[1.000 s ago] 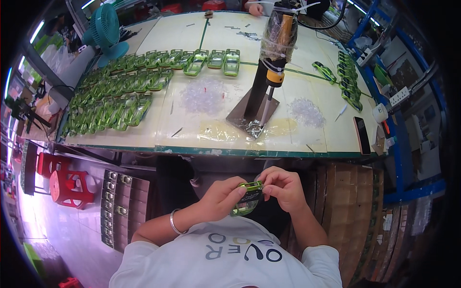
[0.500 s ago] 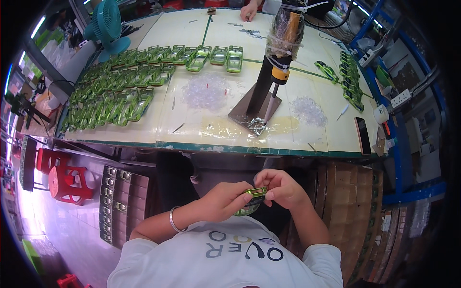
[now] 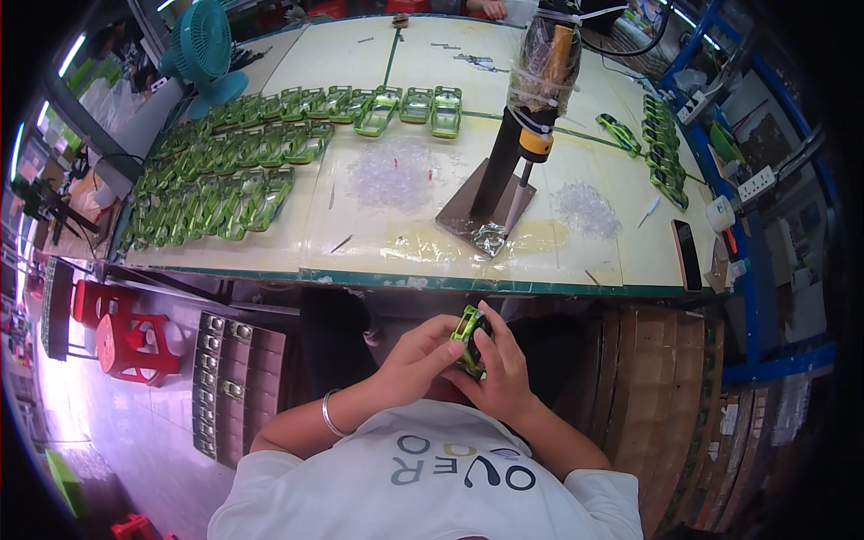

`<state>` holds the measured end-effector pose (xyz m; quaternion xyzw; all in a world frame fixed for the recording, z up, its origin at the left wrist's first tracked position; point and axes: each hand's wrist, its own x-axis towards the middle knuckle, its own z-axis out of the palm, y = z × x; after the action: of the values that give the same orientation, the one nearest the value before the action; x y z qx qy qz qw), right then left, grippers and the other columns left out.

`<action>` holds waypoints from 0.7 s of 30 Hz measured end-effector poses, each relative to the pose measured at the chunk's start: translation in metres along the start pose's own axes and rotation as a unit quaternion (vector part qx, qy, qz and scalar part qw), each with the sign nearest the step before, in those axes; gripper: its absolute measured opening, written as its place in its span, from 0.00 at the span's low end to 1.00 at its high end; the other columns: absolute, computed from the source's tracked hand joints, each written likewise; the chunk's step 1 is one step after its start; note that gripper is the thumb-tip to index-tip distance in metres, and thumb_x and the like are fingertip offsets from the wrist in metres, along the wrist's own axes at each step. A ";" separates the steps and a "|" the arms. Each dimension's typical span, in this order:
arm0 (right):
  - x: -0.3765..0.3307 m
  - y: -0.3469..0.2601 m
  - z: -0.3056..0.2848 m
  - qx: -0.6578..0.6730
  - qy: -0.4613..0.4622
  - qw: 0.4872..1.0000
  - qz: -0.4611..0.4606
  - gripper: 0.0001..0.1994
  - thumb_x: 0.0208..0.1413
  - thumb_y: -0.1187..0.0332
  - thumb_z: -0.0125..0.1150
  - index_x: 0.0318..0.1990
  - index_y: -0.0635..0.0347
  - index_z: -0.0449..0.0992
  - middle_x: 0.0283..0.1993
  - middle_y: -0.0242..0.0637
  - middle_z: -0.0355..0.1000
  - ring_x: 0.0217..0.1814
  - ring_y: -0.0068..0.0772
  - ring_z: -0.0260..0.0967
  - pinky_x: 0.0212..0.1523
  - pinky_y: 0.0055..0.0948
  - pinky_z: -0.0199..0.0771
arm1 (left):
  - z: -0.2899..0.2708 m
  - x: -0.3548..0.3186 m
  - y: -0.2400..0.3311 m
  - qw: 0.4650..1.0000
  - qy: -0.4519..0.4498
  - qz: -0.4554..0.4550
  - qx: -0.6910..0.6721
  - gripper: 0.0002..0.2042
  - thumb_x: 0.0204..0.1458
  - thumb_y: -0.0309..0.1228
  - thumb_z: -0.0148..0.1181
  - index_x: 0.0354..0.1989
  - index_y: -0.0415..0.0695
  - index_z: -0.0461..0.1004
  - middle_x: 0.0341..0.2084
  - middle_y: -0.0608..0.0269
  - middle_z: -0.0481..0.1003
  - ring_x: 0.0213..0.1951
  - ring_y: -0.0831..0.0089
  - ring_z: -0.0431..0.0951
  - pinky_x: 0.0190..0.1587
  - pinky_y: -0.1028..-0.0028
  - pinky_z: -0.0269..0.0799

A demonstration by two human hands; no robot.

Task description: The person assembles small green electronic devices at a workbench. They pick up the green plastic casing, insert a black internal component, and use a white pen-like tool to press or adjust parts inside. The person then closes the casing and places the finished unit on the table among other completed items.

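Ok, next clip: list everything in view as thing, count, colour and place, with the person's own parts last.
Green toy car shell: one, held in both hands below the table edge.
Shells in rows: many, green, table left and far middle.
Shells by the right edge: several, green.
Clear small-parts piles: two, table middle and right.
Tool on stand: one, dark, tape-wrapped top.
Fan: one, teal, far left.
Phone: one, black, right edge.
Stools: red, floor left.
Left hand: on the shell.
Right hand: on the shell.
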<state>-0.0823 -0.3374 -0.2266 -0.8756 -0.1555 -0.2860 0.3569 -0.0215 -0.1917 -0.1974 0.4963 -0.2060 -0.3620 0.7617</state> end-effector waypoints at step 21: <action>-0.009 0.022 0.002 0.761 0.136 0.458 0.440 0.29 0.54 0.49 0.37 0.52 0.69 0.56 0.48 0.54 0.62 0.38 0.39 0.67 0.39 0.33 0.71 | 0.001 0.039 -0.058 0.977 -0.012 -0.047 -0.206 0.47 0.27 0.45 0.70 0.56 0.44 0.46 0.39 0.67 0.60 0.35 0.82 0.62 0.38 0.83 0.61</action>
<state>-0.0779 -0.3523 -0.2448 -0.1587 0.1447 0.0257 0.9763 -0.0168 -0.2362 -0.2511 0.3335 -0.1123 -0.4380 0.8273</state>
